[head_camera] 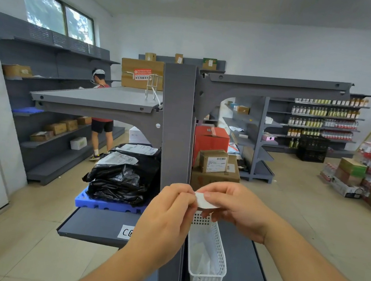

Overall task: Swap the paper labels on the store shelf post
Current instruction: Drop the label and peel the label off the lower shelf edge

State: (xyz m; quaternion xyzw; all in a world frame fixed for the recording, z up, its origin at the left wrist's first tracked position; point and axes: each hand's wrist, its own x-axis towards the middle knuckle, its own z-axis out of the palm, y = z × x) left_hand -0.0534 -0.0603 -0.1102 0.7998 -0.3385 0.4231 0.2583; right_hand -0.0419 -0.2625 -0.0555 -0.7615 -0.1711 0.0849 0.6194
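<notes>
at the centre of the shop floor stands a grey shelf post (pixel 176 124), upright, with flat grey shelves branching off on both sides at two heights. on the lower left shelf (pixel 94 225) a blue plastic pallet (pixel 108 204) carries a heap of black parcel bags (pixel 125 172) with white shipping slips stuck on them. on that shelf's front part lies a white paper label (pixel 126 231) with handwritten characters, partly hidden behind the left wrist. right of the post, brown cardboard boxes (pixel 216 168) are stacked, a smaller one with a barcode sticker on top. on the lower right shelf (pixel 243 267) sits a long white perforated basket (pixel 215 261), just beside the post, with pale paper pieces lying inside it.

both hands meet in front of the post, above the basket's far end. the left hand (pixel 166 216) has its fingers curled in, pinching the left edge of a small white paper label (pixel 203 200). the right hand (pixel 239 207) grips the same label from the right, thumb on top and fingers folded underneath. the label is held in the air between the two hands, clear of the post's face; whether any print is on it cannot be told.
</notes>
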